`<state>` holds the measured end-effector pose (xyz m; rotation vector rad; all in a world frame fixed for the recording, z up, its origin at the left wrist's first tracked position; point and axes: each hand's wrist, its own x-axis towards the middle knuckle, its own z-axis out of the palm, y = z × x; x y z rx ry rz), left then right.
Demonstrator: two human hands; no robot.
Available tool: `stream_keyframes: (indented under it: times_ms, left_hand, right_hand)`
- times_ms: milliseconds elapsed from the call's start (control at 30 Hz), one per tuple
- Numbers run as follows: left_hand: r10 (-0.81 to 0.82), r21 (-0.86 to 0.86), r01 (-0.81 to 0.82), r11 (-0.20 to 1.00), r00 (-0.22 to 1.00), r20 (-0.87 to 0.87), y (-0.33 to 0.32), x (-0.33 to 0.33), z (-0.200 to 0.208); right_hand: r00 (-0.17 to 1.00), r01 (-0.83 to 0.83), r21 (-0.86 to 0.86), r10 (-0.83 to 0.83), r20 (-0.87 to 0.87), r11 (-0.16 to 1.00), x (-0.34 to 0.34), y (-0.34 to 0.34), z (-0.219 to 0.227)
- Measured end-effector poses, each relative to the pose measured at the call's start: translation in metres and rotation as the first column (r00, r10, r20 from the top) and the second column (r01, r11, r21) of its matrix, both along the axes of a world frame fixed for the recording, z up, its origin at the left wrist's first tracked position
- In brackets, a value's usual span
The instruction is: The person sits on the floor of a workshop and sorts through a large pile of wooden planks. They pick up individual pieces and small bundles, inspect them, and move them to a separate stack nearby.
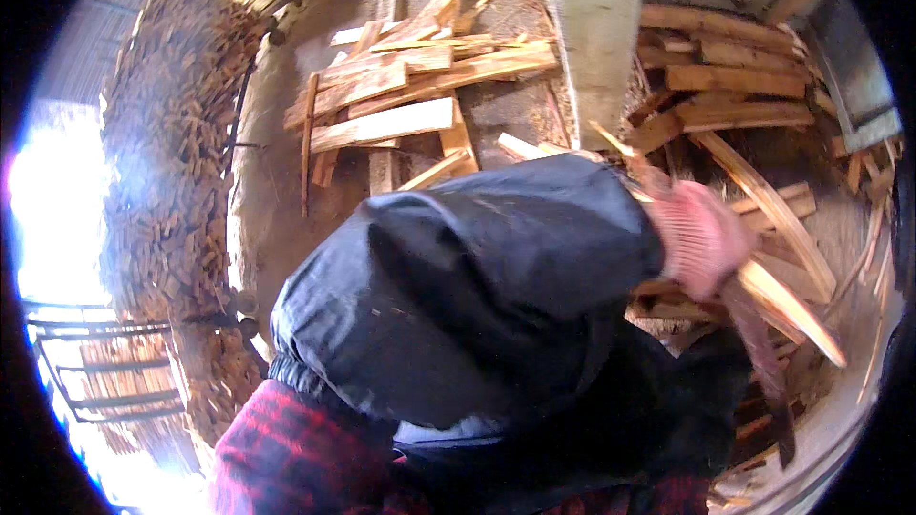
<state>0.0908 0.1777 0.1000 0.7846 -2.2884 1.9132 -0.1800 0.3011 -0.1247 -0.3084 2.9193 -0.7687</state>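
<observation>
My left hand [706, 238], in a pinkish-red knitted glove, is at the right with its arm reaching across in front of me. Its fingers are closed around split wood sticks [787, 310]. A pale pointed end and a dark, bark-like strip [763, 362] stick out below the hand, and thin splintered ends show above it. A black sleeve cover over a red plaid sleeve fills the middle of the view. My right hand does not show; dark clothing lies where that side would be.
Split boards [382, 124] lie in a loose pile on the floor ahead. Beyond a pale post [596, 38], more split wood [735, 81] is stacked at the right. A tall firewood stack [172, 162] stands at the left, near a metal rack [114, 362].
</observation>
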Motion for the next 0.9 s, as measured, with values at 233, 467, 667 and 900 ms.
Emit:
stream_keyframes:
  times_ms: [233,467,667,900]
  left_hand:
    - [0.507,0.985,0.158,-0.070,0.856,-0.101,-0.003,0.222,0.046]
    - [0.875,1.000,0.005,0.001,0.484,-0.004,0.059,0.365,0.063]
    - [0.987,0.999,-0.040,0.029,-0.154,-0.035,0.111,0.468,0.077]
    - [0.926,0.985,-0.073,0.156,-0.336,-0.172,0.180,0.555,0.066]
  right_hand:
    - [0.980,0.186,0.005,-0.185,-0.069,0.983,-0.006,-0.005,-0.007]
    - [0.999,-0.041,0.148,0.043,-0.010,0.988,-0.053,0.009,-0.033]
    - [0.985,-0.167,0.269,0.171,0.008,0.949,-0.040,0.001,-0.006]
    - [0.972,-0.229,0.315,0.235,0.020,0.921,0.027,-0.015,0.028]
